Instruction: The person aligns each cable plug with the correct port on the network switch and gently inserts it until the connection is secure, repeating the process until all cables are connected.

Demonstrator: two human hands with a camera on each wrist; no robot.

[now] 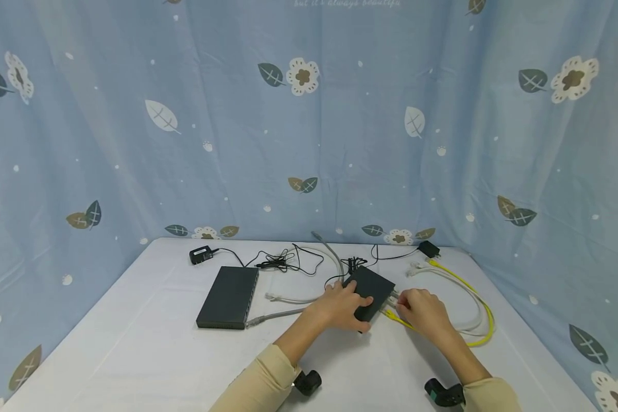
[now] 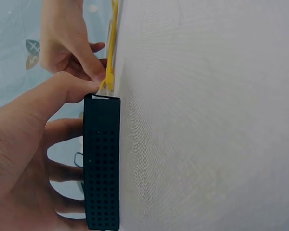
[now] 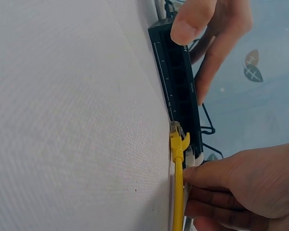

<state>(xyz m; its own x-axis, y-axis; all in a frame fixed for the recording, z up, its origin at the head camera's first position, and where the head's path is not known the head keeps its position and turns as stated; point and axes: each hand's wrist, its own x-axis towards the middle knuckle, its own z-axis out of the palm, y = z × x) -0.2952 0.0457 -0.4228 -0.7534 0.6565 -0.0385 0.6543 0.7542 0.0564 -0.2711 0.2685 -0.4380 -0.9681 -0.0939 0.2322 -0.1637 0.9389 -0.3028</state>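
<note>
A black network switch (image 1: 373, 286) lies at an angle on the white table, with a row of numbered ports facing right. My left hand (image 1: 339, 306) rests on it with fingers spread over the top, the thumb at its port-side edge in the right wrist view. Beside that side, my right hand (image 1: 426, 313) pinches a light network cable (image 3: 190, 159) close to its plug, at the end of the port row. Just next to it, the plug of a yellow network cable (image 3: 177, 147) sits right at the port face. The fingers of my right hand partly hide the light cable.
A second black switch (image 1: 228, 297) lies to the left. Two power adapters, one at back left (image 1: 202, 254) and one at back right (image 1: 429, 249), trail thin black leads. Grey cables (image 1: 283, 313) lie between the switches; white cable loops (image 1: 479, 320) lie at right. A curtain hangs behind.
</note>
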